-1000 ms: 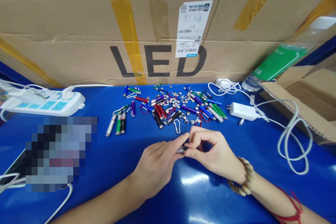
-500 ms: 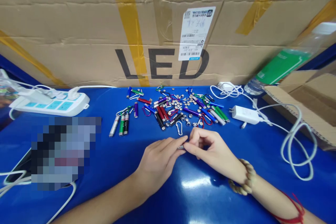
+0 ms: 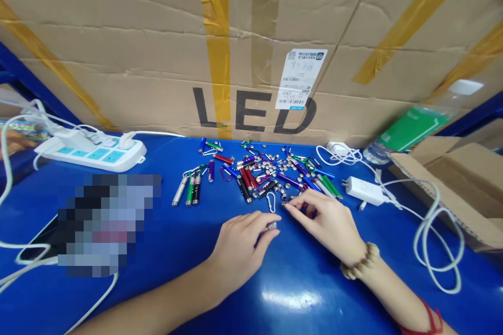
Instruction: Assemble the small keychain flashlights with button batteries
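In the middle of the blue table, my left hand (image 3: 243,238) is closed round a silver penlight tube (image 3: 272,225); only its end shows between thumb and fingers. My right hand (image 3: 328,220) is up and to the right, thumb and forefinger pinched at a small metal piece (image 3: 283,203) too small to name exactly. Just beyond the hands lies a silver carabiner (image 3: 271,202). Behind it spreads a pile of coloured penlight tubes (image 3: 247,178), carabiners and small round button cells (image 3: 271,166). Three penlights on clips (image 3: 192,190) lie together to the left.
A large cardboard box (image 3: 165,52) marked LED walls off the back. On the left are a power strip (image 3: 126,159) and a pixelated phone-like object (image 3: 102,225) with cables. A white charger (image 3: 363,189), coiled cable, bottle (image 3: 416,125) and open carton (image 3: 408,178) occupy the right.
My hands have come apart. The right one moved from the tube's end toward the pile, while the left still holds the tube. The camera view has tilted up and shifted slightly.
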### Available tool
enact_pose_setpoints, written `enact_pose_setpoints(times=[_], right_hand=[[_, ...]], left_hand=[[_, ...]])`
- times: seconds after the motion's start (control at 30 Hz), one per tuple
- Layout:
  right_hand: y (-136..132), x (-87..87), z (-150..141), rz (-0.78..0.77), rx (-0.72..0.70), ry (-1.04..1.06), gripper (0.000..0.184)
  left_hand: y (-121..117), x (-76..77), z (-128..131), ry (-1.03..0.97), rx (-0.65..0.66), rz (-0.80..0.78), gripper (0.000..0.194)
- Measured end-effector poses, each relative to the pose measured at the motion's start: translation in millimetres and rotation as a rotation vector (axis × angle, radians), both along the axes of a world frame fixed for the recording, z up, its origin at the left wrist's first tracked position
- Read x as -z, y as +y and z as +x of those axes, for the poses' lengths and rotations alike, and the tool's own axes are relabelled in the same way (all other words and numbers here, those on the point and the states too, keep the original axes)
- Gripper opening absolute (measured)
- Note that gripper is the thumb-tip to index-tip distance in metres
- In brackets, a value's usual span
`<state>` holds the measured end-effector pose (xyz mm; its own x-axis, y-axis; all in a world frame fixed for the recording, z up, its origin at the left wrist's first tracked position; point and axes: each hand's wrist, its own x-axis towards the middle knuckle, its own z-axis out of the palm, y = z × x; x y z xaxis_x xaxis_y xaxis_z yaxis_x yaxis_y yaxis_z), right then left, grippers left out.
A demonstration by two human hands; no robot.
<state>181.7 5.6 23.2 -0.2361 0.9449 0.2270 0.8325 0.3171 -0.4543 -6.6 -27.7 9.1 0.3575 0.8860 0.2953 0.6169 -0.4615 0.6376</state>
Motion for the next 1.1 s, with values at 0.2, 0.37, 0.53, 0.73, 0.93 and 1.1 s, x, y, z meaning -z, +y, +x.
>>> enact_pose_setpoints(times=[0.2,0.37,0.53,0.73,0.93,1.1], right_hand=[[3.8,1.9,0.6,0.004,0.030,-0.022,0.022],[6.0,1.5,-6.0,0.009,-0.038,0.041,0.020],[6.8,-4.4,-22.9,0.025,-0.190,0.021,0.018],[35.3,-11.4,-37.3,0.143,-0.257,-0.055,0.026],[75.9,1.7,-48.2,0.227,-0.278,-0.139,0.029],[89.4,12.2,-55.4,0.189,-0.302,-0.088,0.016]], left_hand=[[-4.6,0.9,-0.4,0.015,0.041,0.023,0.015],[-6.0,2.0,-1.4,0.091,0.166,0.086,0.014],[-9.5,2.0,-0.8,0.160,0.209,0.169,0.009],[-12.3,2.7,-2.1,0.206,0.204,0.228,0.009],[-11.4,4.3,-3.2,0.207,0.202,0.245,0.010],[-11.4,3.9,-4.2,0.214,0.191,0.256,0.010]])
